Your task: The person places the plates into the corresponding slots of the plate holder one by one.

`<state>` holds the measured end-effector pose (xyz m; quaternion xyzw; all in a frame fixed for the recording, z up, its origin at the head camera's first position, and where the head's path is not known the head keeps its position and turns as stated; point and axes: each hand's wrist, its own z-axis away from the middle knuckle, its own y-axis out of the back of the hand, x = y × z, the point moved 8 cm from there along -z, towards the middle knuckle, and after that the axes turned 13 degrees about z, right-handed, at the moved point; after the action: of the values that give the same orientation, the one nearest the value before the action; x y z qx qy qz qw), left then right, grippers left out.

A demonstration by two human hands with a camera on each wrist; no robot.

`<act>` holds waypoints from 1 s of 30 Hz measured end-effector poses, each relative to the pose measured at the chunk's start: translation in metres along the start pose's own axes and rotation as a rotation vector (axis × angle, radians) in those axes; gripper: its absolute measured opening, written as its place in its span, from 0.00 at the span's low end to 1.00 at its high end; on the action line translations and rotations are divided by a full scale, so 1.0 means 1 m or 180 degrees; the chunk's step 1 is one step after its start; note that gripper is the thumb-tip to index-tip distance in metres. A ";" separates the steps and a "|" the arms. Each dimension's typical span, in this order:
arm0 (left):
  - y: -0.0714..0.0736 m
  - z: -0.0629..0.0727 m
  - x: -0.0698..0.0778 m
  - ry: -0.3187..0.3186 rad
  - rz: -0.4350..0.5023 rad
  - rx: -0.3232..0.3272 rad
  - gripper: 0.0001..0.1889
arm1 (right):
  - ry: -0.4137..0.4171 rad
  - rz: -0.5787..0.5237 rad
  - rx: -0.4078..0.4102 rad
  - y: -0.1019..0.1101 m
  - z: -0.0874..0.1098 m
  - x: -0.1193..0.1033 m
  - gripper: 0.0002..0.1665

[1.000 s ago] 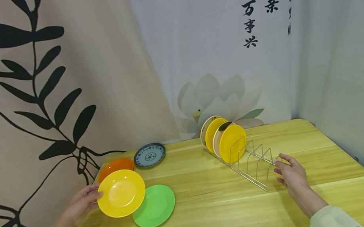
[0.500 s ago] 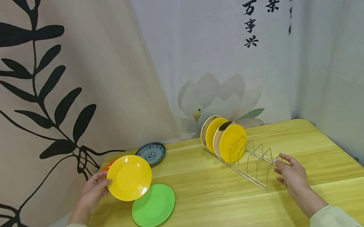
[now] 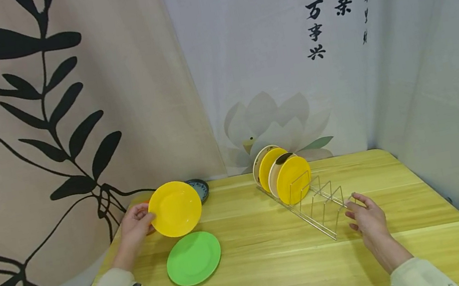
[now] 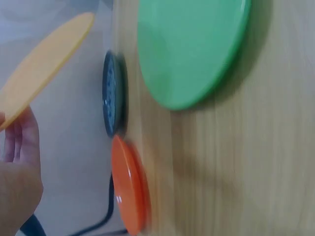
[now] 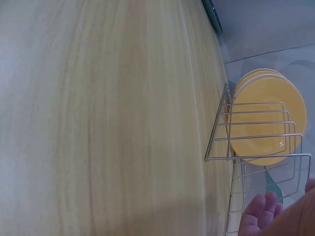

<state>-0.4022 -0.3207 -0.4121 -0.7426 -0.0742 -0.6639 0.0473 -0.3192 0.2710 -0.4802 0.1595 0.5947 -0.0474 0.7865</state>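
My left hand (image 3: 136, 224) holds a yellow plate (image 3: 175, 209) by its left rim, tilted up above the table, thumb in front and fingers behind. In the left wrist view this plate (image 4: 47, 59) shows nearly edge-on. My right hand (image 3: 370, 220) pinches the near end of a wire plate rack (image 3: 324, 232) between thumb and index finger. Several plates stand upright in the rack's far slots, a yellow one (image 3: 293, 180) foremost; its nearer slots hold nothing. A green plate (image 3: 193, 259) lies flat on the table, below the held plate in the head view.
A dark blue patterned plate (image 3: 202, 191) lies at the table's back, partly hidden by the held plate. Beside it an orange plate (image 4: 127, 187) shows in the left wrist view. Curtains hang behind the wooden table (image 3: 280, 281), and its right edge slants along another curtain.
My left hand has carried the yellow plate up and to the right, from over the orange plate to in front of the blue one. My right hand stays at the rack.
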 end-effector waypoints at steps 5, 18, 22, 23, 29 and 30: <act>-0.017 -0.004 -0.001 0.0056 0.0091 0.0210 0.17 | 0.0009 0.0026 -0.0012 -0.001 0.000 0.000 0.39; -0.066 -0.008 0.003 -0.0327 0.0297 0.0522 0.15 | 0.0017 0.0051 0.0014 0.000 0.001 0.000 0.39; -0.082 -0.005 0.007 -0.0411 0.0351 0.0545 0.14 | 0.0024 0.0030 0.0000 0.000 0.001 0.000 0.40; -0.086 -0.005 0.008 -0.0430 0.0367 0.0552 0.14 | 0.0024 0.0023 0.0000 0.000 0.001 -0.001 0.40; -0.113 -0.005 0.013 -0.0571 0.0553 0.0475 0.14 | 0.0010 0.0037 0.0015 0.000 0.002 -0.002 0.39; -0.118 -0.005 0.014 -0.0590 0.0588 0.0451 0.15 | 0.0014 0.0040 0.0009 0.000 0.002 -0.002 0.39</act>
<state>-0.4261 -0.2043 -0.4007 -0.7992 -0.0563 -0.5784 0.1535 -0.3181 0.2699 -0.4780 0.1645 0.5954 -0.0430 0.7852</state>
